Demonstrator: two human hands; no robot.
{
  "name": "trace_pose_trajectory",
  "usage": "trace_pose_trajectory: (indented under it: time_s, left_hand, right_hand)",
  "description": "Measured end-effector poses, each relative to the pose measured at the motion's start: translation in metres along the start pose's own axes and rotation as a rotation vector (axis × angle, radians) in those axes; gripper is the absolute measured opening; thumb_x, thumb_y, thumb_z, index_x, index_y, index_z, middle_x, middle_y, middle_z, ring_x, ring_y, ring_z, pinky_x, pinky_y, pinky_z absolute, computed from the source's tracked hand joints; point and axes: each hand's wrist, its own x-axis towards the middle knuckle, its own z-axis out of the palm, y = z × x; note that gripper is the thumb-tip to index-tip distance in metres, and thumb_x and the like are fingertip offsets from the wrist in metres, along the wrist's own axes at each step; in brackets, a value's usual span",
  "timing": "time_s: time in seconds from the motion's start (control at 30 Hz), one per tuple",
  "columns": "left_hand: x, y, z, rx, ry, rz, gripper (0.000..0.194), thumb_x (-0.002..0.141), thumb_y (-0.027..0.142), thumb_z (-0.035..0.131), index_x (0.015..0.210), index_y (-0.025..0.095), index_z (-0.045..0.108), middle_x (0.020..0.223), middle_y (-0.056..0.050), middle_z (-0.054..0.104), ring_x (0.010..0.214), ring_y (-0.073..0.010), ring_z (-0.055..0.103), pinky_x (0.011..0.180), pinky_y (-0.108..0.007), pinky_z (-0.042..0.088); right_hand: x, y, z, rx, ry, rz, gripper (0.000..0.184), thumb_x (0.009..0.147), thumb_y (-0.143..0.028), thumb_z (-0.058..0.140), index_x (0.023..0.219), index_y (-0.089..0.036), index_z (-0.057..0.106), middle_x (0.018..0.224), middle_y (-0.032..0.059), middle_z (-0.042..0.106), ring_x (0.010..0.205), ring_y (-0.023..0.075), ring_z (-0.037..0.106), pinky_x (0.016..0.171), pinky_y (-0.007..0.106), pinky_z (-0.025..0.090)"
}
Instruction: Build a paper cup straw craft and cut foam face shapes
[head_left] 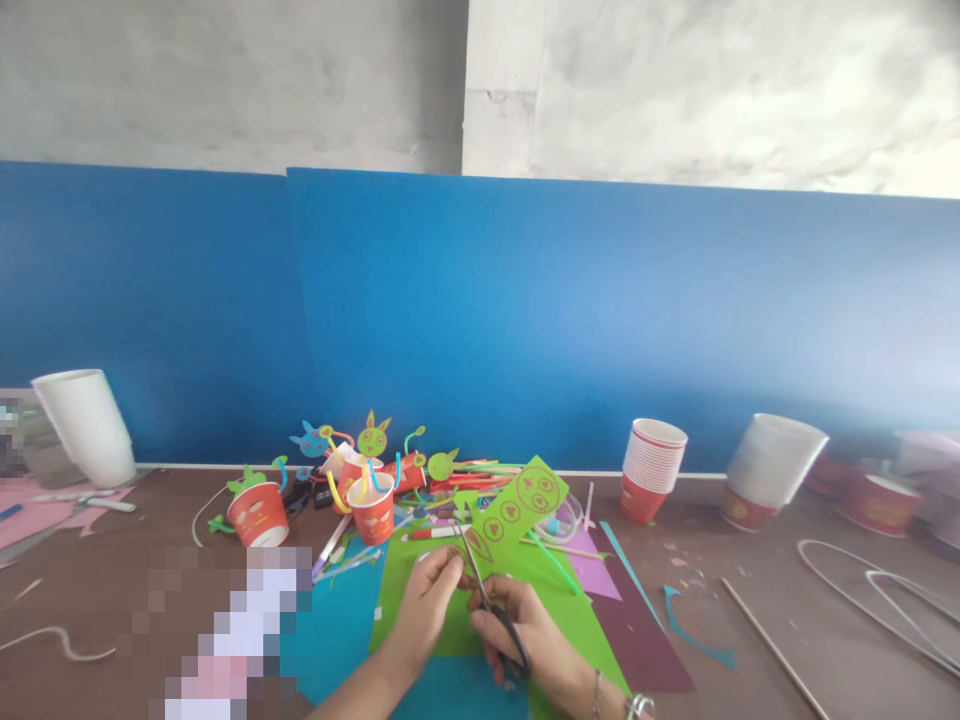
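Note:
My right hand (517, 620) is closed round the dark handles of a pair of scissors (477, 572), whose blades point up and away from me. Beside the blades is a strip of green paper (514, 515) with circles, hearts and pointed shapes drawn on it. The fingers of my left hand (429, 595) pinch the near end of this strip, though the exact grip is partly hidden. Below both hands lie a larger green sheet (577, 640) and a blue sheet (330, 630).
Decorated red paper cups (373, 512) with straws and animal cut-outs stand behind my left hand, beside a red-white marker (439, 533). Stacked cups (654, 465) stand at the right, and white cups (86, 425) at the far left. A blue partition (525, 320) closes off the back.

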Motion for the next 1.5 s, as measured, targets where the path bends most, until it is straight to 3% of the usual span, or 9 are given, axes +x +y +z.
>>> trace_pose_trajectory:
  time_s: [0.57,0.9,1.5]
  left_hand:
    - [0.000,0.000,0.000,-0.059,0.002,-0.034,0.028,0.075,0.044,0.060,0.074,0.016,0.066,0.072,-0.002,0.061,0.076,-0.0196,0.053,0.073,-0.029,0.041]
    - [0.000,-0.006,-0.003,-0.023,0.013,-0.028,0.026,0.076,0.042,0.059,0.070,0.018,0.065,0.069,-0.001,0.058,0.073,-0.0184,0.050,0.071,-0.028,0.039]
    - [-0.002,-0.005,-0.004,-0.030,0.035,-0.085,0.028,0.069,0.043,0.061,0.056,0.019,0.052,0.064,0.002,0.051,0.071,-0.0175,0.046,0.070,-0.027,0.035]
  right_hand:
    - [0.000,0.003,0.000,0.002,0.025,0.021,0.036,0.070,-0.049,0.064,0.075,-0.016,0.051,0.041,-0.0074,0.049,0.029,0.0059,0.040,0.030,0.016,0.024]
    - [0.000,-0.003,-0.005,-0.018,-0.008,0.039,0.031,0.068,-0.043,0.064,0.074,-0.015,0.052,0.040,-0.0070,0.049,0.030,0.0052,0.038,0.031,0.015,0.026]
    - [0.003,0.001,-0.014,-0.046,-0.068,0.035,0.027,0.068,-0.040,0.065,0.067,-0.014,0.057,0.040,-0.0060,0.049,0.031,0.0063,0.041,0.032,0.017,0.031]
